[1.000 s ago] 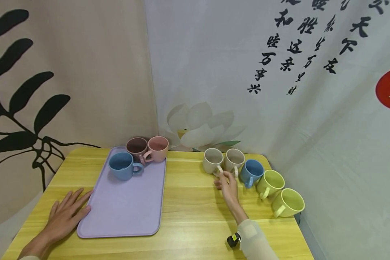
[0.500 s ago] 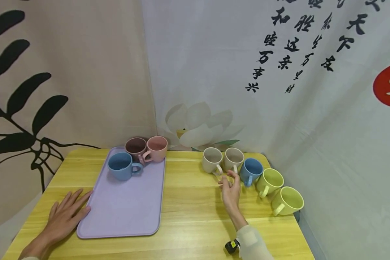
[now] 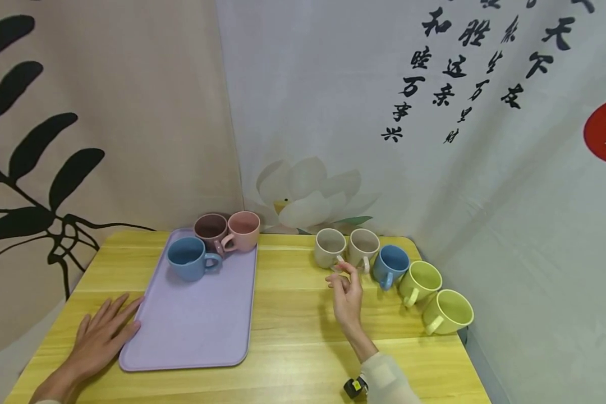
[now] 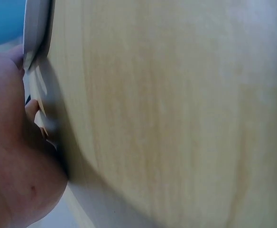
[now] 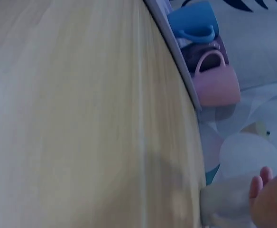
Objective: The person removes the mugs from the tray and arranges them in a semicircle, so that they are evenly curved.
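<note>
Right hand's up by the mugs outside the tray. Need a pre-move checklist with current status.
1. Left hand against tray: ok, it lies along the left edge.
2. Tray mugs upright: ok for the light blue mug, dark mug and pink mug.
3. Row of five mugs upright: ok.
4. Right hand gripping a handle: cannot tell; fingers overlap the handle of the grey mug nearest the tray in the head view.
5. Gap to the other grey mug: cannot tell; they sit close.
6. Room on tray: ok, front part bare.
</note>
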`<state>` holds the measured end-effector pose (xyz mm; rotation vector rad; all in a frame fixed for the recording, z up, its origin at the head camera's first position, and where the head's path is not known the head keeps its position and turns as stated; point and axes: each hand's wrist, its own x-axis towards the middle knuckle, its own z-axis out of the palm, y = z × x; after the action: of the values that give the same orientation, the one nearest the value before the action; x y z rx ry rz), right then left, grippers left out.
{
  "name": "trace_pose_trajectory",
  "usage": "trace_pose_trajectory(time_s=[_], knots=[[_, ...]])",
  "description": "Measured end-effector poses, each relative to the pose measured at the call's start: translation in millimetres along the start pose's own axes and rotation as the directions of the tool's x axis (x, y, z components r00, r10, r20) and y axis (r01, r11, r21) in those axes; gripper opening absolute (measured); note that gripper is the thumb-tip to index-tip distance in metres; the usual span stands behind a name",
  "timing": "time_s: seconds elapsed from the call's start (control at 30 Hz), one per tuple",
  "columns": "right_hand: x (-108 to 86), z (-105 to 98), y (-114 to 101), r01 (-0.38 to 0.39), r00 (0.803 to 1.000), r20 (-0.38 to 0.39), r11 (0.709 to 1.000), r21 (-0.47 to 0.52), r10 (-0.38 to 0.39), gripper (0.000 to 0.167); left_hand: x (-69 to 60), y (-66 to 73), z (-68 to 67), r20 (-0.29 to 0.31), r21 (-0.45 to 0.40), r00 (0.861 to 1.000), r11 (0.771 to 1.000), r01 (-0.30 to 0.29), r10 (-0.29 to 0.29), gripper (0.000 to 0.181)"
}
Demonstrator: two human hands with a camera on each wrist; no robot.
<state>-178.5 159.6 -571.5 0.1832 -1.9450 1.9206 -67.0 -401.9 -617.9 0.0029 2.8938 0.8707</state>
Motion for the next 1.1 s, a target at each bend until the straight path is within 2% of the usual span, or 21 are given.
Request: trace_pose_trajectory(time_s=[0.17, 0.37, 0.53, 0.83, 1.1], knots=[[-4.7, 13.6, -10.6, 0.012, 0.991, 0.134, 1.000, -0.004, -0.011, 0.034, 1.2, 2.2, -2.7, -0.001, -0.005, 1.000, 1.000, -0.002, 0.002, 0.072], [-9.6, 28.9, -15.1, -0.005, 0.962, 0.272, 1.000, -0.005, 0.006, 0.033, 1.4, 1.6, -0.9, 0.001, 0.004, 1.000, 1.000, 0.009, -0.009, 0.074], [-12.6, 39.9, -15.5, -0.020, 0.939, 0.342, 1.000, 0.002, 0.018, 0.033, 0.6, 1.7, -1.2, 0.002, 0.002, 1.000, 1.000, 0.012, -0.012, 0.075], [-17.3, 56.0, -19.7, -0.048, 0.897, 0.438, 0.998, -0.041, 0.061, 0.036, -0.3, 3.7, -2.6, 0.000, 0.010, 1.000, 1.000, 0.010, -0.010, 0.074], [-23.2, 66.3, -22.4, -0.072, 0.843, 0.527, 0.994, -0.081, 0.104, 0.036, -0.4, -0.7, 1.4, -0.007, 0.001, 1.000, 1.000, 0.008, -0.008, 0.075]])
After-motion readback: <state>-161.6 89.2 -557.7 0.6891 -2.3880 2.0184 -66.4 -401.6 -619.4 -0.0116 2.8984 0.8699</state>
